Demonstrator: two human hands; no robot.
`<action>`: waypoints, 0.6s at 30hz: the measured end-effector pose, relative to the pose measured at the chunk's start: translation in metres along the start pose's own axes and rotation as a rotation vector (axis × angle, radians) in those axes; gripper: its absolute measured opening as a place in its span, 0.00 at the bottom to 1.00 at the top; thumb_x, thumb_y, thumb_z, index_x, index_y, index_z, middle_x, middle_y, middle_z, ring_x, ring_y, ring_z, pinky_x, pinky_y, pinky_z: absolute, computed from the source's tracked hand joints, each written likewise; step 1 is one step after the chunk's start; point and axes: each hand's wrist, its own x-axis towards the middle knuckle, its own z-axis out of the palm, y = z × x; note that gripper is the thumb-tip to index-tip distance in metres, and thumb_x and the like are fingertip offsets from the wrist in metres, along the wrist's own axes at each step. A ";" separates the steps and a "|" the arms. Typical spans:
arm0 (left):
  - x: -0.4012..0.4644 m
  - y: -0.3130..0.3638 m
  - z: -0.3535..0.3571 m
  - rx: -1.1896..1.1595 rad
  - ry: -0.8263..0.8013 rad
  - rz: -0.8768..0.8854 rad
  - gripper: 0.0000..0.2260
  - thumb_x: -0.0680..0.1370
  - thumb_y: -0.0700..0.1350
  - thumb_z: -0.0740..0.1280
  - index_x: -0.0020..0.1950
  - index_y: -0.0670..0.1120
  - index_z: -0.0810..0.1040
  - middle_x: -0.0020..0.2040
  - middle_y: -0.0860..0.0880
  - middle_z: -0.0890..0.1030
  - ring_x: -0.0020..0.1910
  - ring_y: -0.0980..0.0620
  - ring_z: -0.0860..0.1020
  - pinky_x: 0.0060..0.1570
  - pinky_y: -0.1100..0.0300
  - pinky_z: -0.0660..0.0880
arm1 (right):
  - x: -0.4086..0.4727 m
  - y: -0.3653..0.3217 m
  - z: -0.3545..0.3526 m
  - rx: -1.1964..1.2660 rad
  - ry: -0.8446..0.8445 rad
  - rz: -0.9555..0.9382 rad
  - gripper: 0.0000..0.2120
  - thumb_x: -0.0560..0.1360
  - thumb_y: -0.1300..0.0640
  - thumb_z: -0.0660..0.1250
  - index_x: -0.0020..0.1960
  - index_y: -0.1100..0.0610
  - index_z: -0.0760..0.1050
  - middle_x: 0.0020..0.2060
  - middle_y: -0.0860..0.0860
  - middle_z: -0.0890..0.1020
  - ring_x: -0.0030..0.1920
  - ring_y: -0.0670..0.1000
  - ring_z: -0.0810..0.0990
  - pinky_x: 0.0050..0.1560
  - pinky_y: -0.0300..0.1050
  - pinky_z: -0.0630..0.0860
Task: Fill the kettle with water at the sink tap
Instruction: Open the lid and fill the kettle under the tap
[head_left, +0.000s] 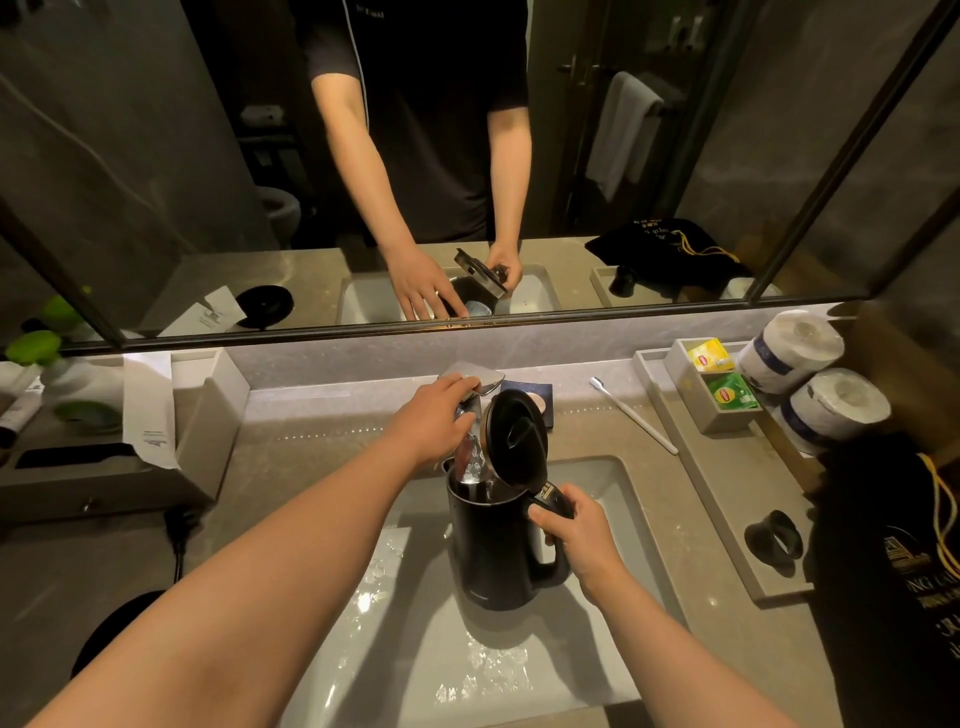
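The right hand (582, 540) is closed round the handle of the black kettle (493, 545), lid up, over the sink (597, 670). The left hand (436, 421), fingers loosely curled, rests on the tap (480, 379) just above; water (470, 462) streams into the kettle.

Toothbrush (634, 414) on stone counter (587, 431)

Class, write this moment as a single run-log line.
phase: filling | right hand: holds kettle handle | left hand: on tap | lid: open | water: running in
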 end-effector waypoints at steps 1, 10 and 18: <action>0.000 0.000 0.000 0.000 0.001 0.000 0.22 0.78 0.49 0.63 0.72 0.52 0.66 0.71 0.50 0.69 0.66 0.46 0.69 0.61 0.51 0.69 | 0.000 0.000 0.000 0.001 0.000 -0.003 0.04 0.73 0.60 0.73 0.46 0.57 0.78 0.37 0.50 0.80 0.39 0.52 0.77 0.42 0.48 0.74; 0.003 -0.003 0.001 0.003 -0.019 -0.006 0.23 0.77 0.48 0.63 0.72 0.54 0.65 0.71 0.51 0.68 0.66 0.47 0.69 0.61 0.50 0.70 | 0.001 0.003 0.000 0.011 -0.013 0.001 0.05 0.73 0.60 0.73 0.46 0.56 0.78 0.38 0.50 0.80 0.40 0.53 0.77 0.42 0.48 0.74; 0.002 -0.005 0.005 -0.015 -0.028 -0.026 0.25 0.77 0.47 0.64 0.73 0.55 0.63 0.73 0.52 0.65 0.66 0.46 0.69 0.62 0.51 0.68 | 0.002 0.009 0.000 0.006 0.001 0.029 0.07 0.71 0.61 0.75 0.42 0.55 0.77 0.35 0.49 0.80 0.38 0.53 0.77 0.42 0.50 0.74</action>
